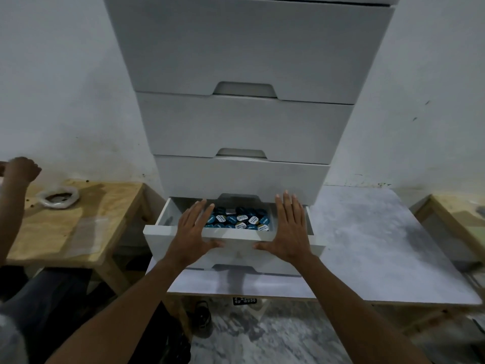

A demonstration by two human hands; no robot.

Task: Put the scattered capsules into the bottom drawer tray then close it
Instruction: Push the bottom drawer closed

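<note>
With the capsules heaped in the half-open bottom drawer, left hand and right hand press its front flat-fingered, so extended fingertips could get pinched.

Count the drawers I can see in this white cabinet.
4. Three are shut and stacked: upper drawer, middle drawer, lower drawer. The bottom drawer is open, capsules inside, with the left hand and right hand on its front. More may be hidden above the frame.
</note>
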